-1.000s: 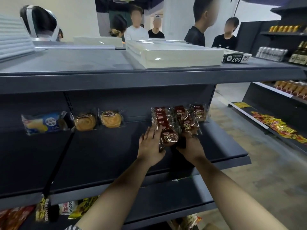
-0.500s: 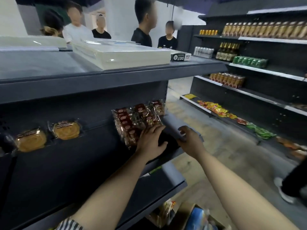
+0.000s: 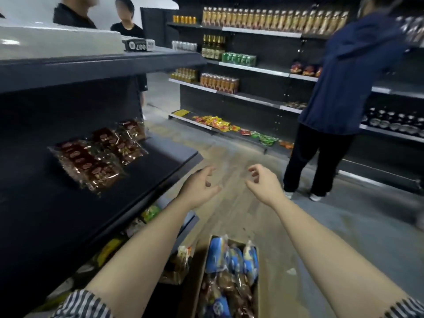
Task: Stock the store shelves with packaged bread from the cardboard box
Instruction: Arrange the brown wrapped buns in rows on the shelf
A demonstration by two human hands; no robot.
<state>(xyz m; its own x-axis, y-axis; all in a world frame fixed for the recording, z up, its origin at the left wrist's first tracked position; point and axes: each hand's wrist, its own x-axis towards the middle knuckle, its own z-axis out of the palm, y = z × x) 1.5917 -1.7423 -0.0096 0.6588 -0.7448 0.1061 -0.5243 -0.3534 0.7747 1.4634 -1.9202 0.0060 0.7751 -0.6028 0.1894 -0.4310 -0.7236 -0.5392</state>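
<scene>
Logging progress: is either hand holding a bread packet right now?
No, the left hand and the right hand are both empty, with fingers loosely curled in the air.

Dim, motion-blurred, edges wide-angle warped

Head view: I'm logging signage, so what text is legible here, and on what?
"007", upside down: small black-and-white carton on the grey shelf top.
Red-wrapped bread packets, blue packets in the brown cardboard box, far bottle labels: too blurred.
</scene>
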